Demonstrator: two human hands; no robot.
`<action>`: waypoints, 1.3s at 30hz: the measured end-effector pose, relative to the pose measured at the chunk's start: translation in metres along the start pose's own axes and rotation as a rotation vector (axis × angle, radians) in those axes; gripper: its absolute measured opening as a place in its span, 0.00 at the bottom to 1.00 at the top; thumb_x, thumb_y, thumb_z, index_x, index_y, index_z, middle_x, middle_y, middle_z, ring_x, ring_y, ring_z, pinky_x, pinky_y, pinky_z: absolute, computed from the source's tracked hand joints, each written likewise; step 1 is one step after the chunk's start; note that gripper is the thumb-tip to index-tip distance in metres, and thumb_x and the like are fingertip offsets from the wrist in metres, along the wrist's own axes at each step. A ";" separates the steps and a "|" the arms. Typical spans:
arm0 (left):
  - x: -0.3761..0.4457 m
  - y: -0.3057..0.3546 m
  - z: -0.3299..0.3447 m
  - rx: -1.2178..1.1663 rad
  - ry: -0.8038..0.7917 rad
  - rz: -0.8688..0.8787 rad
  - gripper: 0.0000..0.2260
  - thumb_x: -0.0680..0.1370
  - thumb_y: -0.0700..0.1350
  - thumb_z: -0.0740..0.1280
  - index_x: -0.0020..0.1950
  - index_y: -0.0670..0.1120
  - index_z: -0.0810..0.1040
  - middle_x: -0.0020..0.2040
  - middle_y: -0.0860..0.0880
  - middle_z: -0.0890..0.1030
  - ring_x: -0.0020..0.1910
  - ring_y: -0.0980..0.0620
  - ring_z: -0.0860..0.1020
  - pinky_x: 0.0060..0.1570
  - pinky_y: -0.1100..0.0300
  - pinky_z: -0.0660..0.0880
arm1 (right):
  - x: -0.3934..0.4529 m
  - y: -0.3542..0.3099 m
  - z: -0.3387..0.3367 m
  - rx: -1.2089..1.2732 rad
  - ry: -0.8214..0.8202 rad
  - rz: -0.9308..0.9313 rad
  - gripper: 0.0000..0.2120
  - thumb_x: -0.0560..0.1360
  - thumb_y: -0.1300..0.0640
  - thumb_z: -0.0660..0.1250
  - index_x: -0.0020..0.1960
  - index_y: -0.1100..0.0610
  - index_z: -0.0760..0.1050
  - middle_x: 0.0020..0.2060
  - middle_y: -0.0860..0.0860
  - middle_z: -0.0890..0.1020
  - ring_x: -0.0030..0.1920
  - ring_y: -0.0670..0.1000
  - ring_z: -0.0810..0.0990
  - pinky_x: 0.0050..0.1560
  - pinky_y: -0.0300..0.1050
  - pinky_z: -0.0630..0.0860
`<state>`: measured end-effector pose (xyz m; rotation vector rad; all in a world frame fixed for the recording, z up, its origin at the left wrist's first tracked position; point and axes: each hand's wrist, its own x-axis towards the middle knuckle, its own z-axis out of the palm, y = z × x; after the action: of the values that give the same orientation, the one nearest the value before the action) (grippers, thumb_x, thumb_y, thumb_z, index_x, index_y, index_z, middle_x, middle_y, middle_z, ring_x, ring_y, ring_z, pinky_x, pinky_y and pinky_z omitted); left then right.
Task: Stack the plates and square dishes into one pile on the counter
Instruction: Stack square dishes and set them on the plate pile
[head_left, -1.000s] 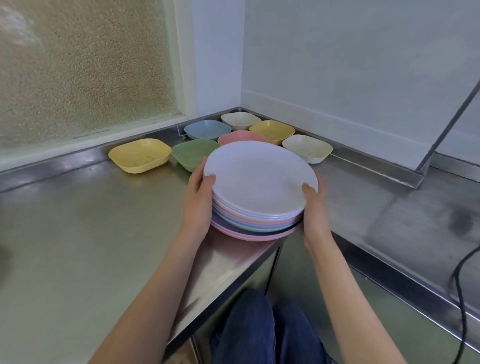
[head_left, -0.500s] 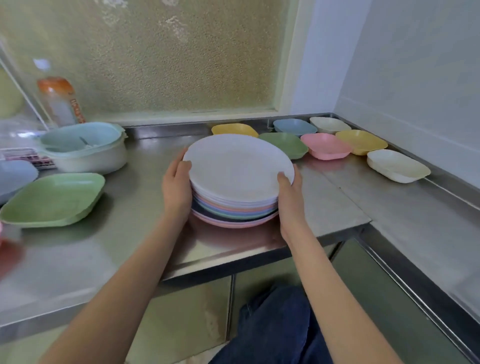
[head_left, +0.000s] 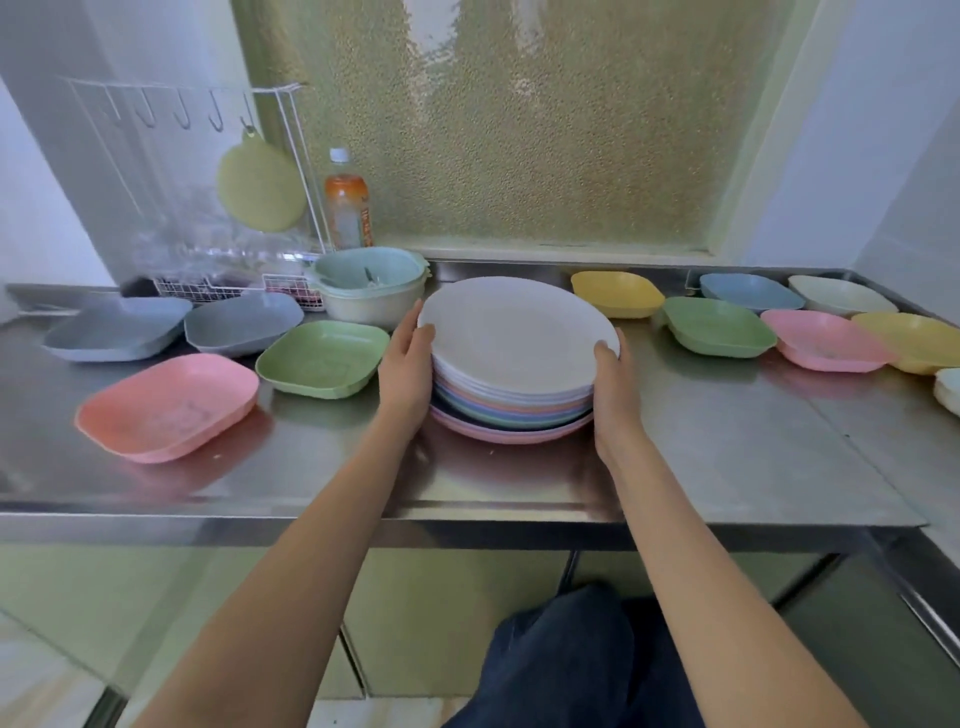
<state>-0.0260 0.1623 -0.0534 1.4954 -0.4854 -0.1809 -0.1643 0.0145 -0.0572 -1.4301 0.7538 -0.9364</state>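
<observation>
A pile of round plates (head_left: 514, 332), white on top and pastel below, sits in the middle of the steel counter (head_left: 727, 457). My left hand (head_left: 408, 374) grips its left side and my right hand (head_left: 613, 395) grips its right side. Large square dishes lie to the left: a pink one (head_left: 166, 405), a green one (head_left: 322, 358) and two grey-blue ones (head_left: 244, 322) (head_left: 119, 327). Smaller square dishes lie to the right: yellow (head_left: 618, 293), green (head_left: 717, 326), pink (head_left: 826, 340), blue (head_left: 750, 292), cream (head_left: 839, 295) and a second yellow (head_left: 914, 340).
Behind the pile on the left stands a mint bowl (head_left: 369, 291) nested in others. A bottle (head_left: 347, 202) and a wire drying rack (head_left: 218, 208) with a hanging green disc stand at the back left. The counter's front edge runs just below my wrists.
My view has swung left, bringing the large square dishes and the rack into sight. The plate pile, still held on both sides, has shifted left along the counter, away from the corner.
</observation>
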 end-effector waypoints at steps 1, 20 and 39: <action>0.001 -0.001 -0.007 0.028 -0.043 0.011 0.20 0.78 0.49 0.59 0.70 0.52 0.70 0.68 0.52 0.73 0.67 0.54 0.70 0.70 0.51 0.64 | 0.001 0.000 0.000 0.003 -0.014 0.004 0.21 0.78 0.53 0.54 0.70 0.49 0.65 0.64 0.48 0.74 0.63 0.49 0.73 0.64 0.52 0.70; -0.025 -0.025 -0.157 1.094 0.526 0.076 0.16 0.76 0.45 0.63 0.60 0.37 0.73 0.51 0.35 0.81 0.55 0.35 0.74 0.63 0.46 0.58 | -0.122 0.001 0.207 -0.996 -0.621 -0.804 0.20 0.77 0.65 0.57 0.68 0.61 0.67 0.64 0.60 0.74 0.67 0.58 0.67 0.71 0.46 0.54; -0.043 0.012 -0.090 0.869 0.401 0.513 0.05 0.73 0.39 0.69 0.44 0.46 0.83 0.38 0.45 0.84 0.41 0.42 0.78 0.53 0.52 0.63 | -0.051 -0.062 0.040 -0.624 0.016 -0.787 0.09 0.73 0.69 0.66 0.47 0.59 0.82 0.43 0.55 0.85 0.46 0.56 0.82 0.47 0.37 0.69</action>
<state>-0.0292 0.2627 -0.0508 2.1103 -0.6370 0.8163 -0.1570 0.0830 -0.0004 -2.3605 0.4997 -1.3691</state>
